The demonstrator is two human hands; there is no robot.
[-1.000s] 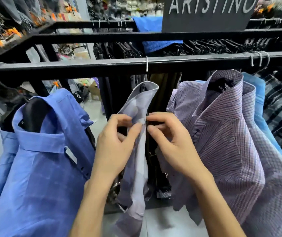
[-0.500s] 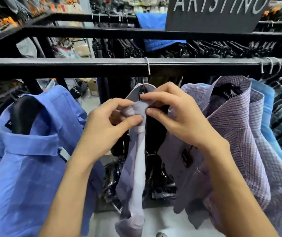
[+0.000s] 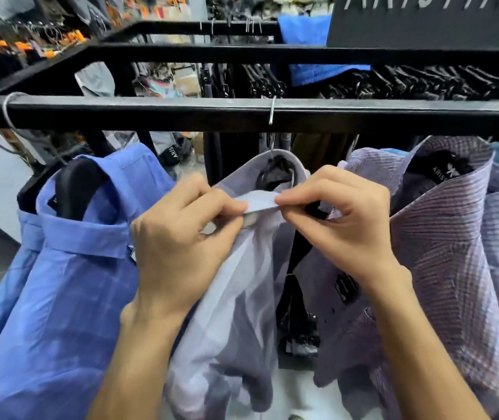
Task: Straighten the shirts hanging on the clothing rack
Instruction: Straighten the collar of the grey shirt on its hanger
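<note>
A pale lilac shirt [image 3: 236, 301] hangs from a wire hook in the middle of the black rack bar [image 3: 181, 113]. My left hand [image 3: 178, 244] pinches the left end of its collar band at the neck. My right hand [image 3: 342, 222] pinches the right end, and the band is stretched flat between both thumbs. A blue checked shirt [image 3: 60, 286] on a black hanger hangs to the left. A purple striped shirt [image 3: 448, 247] hangs to the right, close against my right wrist.
Behind the front bar runs a second black rail [image 3: 272, 53] with many dark hangers and a blue garment [image 3: 312, 59]. A dark brand sign [image 3: 424, 19] stands at the top right. More shirts crowd the far right edge. Pale floor shows below.
Both hands have climbed from the middle of the lilac shirt's front up to its collar. The collar, folded narrow before, is now spread and held flat between my fingers.
</note>
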